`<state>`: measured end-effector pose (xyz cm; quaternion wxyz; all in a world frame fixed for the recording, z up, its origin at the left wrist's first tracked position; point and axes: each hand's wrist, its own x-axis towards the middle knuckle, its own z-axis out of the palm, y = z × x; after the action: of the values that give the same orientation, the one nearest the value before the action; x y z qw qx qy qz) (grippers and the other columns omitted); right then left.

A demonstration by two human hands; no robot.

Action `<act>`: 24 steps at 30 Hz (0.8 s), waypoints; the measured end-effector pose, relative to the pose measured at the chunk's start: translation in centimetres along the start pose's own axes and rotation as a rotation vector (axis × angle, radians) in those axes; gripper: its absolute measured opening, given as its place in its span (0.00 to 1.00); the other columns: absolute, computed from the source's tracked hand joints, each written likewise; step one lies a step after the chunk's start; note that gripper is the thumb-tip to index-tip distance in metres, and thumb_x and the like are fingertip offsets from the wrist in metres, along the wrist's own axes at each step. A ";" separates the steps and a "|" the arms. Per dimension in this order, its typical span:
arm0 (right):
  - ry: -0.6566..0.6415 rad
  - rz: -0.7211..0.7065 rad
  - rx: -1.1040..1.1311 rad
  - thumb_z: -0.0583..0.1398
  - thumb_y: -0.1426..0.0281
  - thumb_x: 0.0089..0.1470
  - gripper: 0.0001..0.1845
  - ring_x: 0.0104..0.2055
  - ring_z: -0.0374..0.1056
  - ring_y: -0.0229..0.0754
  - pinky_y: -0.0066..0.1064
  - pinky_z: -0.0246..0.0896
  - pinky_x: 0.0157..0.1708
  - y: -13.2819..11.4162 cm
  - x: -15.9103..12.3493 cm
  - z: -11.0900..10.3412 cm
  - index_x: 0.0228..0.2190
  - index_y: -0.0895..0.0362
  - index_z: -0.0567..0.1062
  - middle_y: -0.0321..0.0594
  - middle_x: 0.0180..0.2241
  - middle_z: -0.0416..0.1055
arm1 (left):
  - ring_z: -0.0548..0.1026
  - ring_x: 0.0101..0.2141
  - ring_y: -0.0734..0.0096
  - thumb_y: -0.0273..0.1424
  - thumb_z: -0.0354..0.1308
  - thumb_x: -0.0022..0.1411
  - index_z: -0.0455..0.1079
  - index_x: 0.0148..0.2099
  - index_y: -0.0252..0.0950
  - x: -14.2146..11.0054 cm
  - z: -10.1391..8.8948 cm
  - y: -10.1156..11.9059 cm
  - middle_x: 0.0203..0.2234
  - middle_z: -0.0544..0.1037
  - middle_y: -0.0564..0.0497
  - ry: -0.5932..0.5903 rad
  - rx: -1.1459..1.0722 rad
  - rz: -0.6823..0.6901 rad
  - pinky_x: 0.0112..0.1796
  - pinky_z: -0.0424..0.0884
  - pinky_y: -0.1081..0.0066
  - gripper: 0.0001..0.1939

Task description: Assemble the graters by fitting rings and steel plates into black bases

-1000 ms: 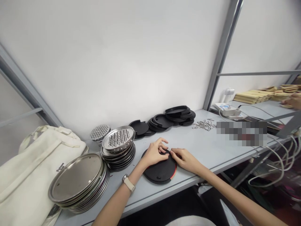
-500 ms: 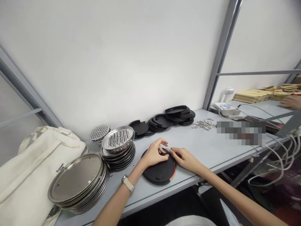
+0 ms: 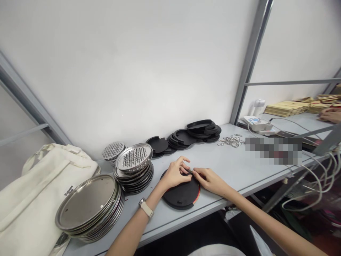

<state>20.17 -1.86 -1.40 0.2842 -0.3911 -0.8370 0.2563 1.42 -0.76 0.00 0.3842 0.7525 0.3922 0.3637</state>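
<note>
A black round disc point(image 3: 178, 196) with a red and yellow edge on its right side lies flat on the grey table. My left hand point(image 3: 174, 173) rests over its far part, thumb on the disc and fingers bent near the far rim. From the right, my right hand point(image 3: 211, 181) meets it with thumb and forefinger pinched together. Between the fingertips of both hands is a small metal wire clip point(image 3: 190, 171); its exact shape is partly covered. To the right on the table lies a loose pile of similar metal clips point(image 3: 232, 141).
Black discs point(image 3: 183, 137) are heaped along the wall. On the left stand stacked metal grater plates point(image 3: 134, 158), a stack of round metal plates point(image 3: 86, 202) and a cream bag point(image 3: 39, 192). White cables point(image 3: 319, 185) hang at right. Another person's hand point(image 3: 330, 115) is by wooden pieces point(image 3: 287, 108).
The metal clip at my fingertips has turned slightly, and my right fingertips have shifted a little. Both hands otherwise stay at the disc's far rim. The other person's hand has moved slightly.
</note>
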 end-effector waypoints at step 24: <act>0.092 0.009 -0.035 0.46 0.62 0.62 0.19 0.20 0.53 0.34 0.27 0.46 0.23 0.0 -0.1 0.3 0.21 0.55 0.59 0.30 0.18 0.57 | 0.73 0.30 0.74 0.24 0.63 0.46 0.63 0.51 0.38 0.1 0.0 -0.2 0.30 0.73 0.53 -0.017 -0.051 0.024 0.33 0.68 0.75 0.28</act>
<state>19.96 -2.02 -1.64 0.3145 -0.4113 -0.8255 0.2247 1.38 -0.62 -0.18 0.4021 0.7502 0.3703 0.3720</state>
